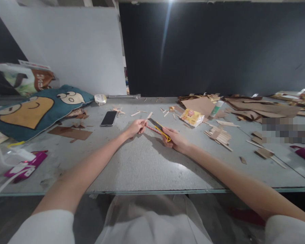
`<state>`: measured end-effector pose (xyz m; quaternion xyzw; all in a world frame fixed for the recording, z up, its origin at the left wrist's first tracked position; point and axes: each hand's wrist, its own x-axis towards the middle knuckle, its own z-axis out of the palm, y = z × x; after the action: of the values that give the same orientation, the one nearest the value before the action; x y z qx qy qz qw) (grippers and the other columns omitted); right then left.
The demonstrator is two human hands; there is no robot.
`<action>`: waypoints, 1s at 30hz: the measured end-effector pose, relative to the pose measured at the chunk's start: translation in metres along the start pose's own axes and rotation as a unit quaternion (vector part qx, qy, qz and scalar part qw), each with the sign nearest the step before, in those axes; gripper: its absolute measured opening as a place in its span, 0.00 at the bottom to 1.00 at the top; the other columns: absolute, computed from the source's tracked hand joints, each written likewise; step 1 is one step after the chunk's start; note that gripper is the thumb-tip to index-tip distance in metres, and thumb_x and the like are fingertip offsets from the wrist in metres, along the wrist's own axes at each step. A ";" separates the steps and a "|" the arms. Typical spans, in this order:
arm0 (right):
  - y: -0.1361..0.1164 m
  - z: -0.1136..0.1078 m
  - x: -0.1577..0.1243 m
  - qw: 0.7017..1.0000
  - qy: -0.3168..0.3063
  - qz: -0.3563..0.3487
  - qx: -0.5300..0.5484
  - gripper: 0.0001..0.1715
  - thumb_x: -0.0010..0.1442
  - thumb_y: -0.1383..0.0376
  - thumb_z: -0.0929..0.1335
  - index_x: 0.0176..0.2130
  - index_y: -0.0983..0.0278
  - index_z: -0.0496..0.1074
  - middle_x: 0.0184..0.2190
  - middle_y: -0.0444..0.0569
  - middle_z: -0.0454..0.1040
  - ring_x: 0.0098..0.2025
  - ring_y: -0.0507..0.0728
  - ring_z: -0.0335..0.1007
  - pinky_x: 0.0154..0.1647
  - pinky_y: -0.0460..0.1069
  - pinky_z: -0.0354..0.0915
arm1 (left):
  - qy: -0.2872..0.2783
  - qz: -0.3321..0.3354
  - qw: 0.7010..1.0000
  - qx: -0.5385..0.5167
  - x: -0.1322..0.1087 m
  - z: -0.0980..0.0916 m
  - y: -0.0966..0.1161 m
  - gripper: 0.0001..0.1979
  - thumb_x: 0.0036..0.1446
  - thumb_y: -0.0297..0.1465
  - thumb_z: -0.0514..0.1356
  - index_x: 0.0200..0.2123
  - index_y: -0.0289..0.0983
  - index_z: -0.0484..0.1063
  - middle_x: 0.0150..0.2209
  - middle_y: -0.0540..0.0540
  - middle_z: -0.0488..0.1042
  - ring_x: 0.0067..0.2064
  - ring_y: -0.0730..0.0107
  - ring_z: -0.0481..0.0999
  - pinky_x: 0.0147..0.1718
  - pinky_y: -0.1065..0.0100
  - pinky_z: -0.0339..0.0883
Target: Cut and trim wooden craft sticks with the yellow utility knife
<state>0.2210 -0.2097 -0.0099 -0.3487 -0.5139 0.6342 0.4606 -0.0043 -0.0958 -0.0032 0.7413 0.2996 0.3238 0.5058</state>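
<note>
Over the middle of the table, my left hand is closed, its fingertips pinching a small pale wooden stick. My right hand grips dark-bladed scissors with yellow handles, the blades pointing toward my left fingers. A thin reddish, pencil-like rod runs between the two hands; whether one or both hold it I cannot tell. Beyond my hands lie several loose wooden sticks. A yellow printed packet rests to the right of them.
At left are a phone, a brown cardboard piece, a blue cushion and a purple power strip with cables. Rightward lie a stick bundle, a glue tube and stacked cardboard. A dark panel stands behind.
</note>
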 end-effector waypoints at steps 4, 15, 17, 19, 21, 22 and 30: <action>-0.002 -0.002 0.001 1.000 -0.010 0.015 0.012 0.31 0.63 0.42 0.73 0.27 0.60 0.62 0.17 0.37 0.63 0.14 0.45 0.47 0.14 0.43 0.47 | -0.004 0.004 1.000 0.000 0.000 -0.001 0.000 0.12 0.68 0.38 0.56 0.32 0.39 0.67 0.15 0.55 0.63 0.17 0.75 0.56 0.20 0.72 0.48; -0.004 0.004 -0.002 1.000 -0.026 -0.009 -0.005 0.32 0.62 0.39 0.72 0.27 0.60 0.62 0.15 0.36 0.60 0.14 0.47 0.47 0.15 0.44 0.47 | -0.001 -0.008 0.999 0.035 0.002 0.003 -0.005 0.19 0.70 0.46 0.55 0.31 0.39 0.67 0.15 0.54 0.63 0.18 0.75 0.58 0.22 0.71 0.50; -0.004 0.006 -0.004 0.995 0.023 -0.062 -0.070 0.30 0.62 0.38 0.71 0.31 0.60 0.67 0.15 0.36 0.62 0.14 0.48 0.49 0.15 0.44 0.49 | 0.007 0.003 0.999 0.047 0.002 0.004 -0.005 0.19 0.71 0.45 0.54 0.33 0.38 0.69 0.15 0.54 0.64 0.18 0.75 0.58 0.23 0.71 0.53; -0.005 0.006 -0.005 0.974 0.077 -0.119 -0.174 0.29 0.65 0.39 0.69 0.41 0.61 0.73 0.17 0.37 0.66 0.16 0.50 0.56 0.18 0.45 0.55 | 0.018 0.016 0.998 0.058 0.002 0.004 -0.005 0.19 0.71 0.44 0.53 0.35 0.36 0.72 0.16 0.54 0.65 0.18 0.75 0.59 0.25 0.70 0.56; -0.005 0.003 -0.006 0.932 0.126 -0.168 -0.297 0.30 0.69 0.43 0.66 0.55 0.62 0.74 0.21 0.41 0.73 0.20 0.53 0.66 0.24 0.47 0.63 | 0.027 0.023 0.997 0.069 0.001 0.004 -0.004 0.20 0.71 0.44 0.53 0.37 0.35 0.74 0.16 0.54 0.65 0.19 0.74 0.60 0.26 0.70 0.58; -0.004 0.000 -0.006 0.905 0.144 -0.188 -0.354 0.30 0.70 0.46 0.65 0.60 0.63 0.72 0.25 0.44 0.77 0.24 0.55 0.72 0.29 0.48 0.68 | 0.030 0.023 0.997 0.073 0.001 0.004 -0.003 0.20 0.71 0.44 0.53 0.38 0.35 0.75 0.16 0.54 0.65 0.19 0.74 0.61 0.26 0.70 0.59; 0.003 -0.015 -0.002 0.802 0.151 -0.185 -0.547 0.30 0.73 0.56 0.62 0.69 0.59 0.69 0.52 0.56 0.84 0.45 0.65 0.84 0.44 0.53 0.74 | 0.045 0.006 0.994 0.097 -0.002 0.007 0.003 0.22 0.70 0.47 0.54 0.43 0.34 0.78 0.19 0.53 0.67 0.20 0.74 0.63 0.26 0.70 0.59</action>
<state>0.2350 -0.2071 -0.0164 -0.5323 -0.7543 0.0896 0.3736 0.0002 -0.1022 -0.0029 0.7733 0.3475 0.3292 0.4158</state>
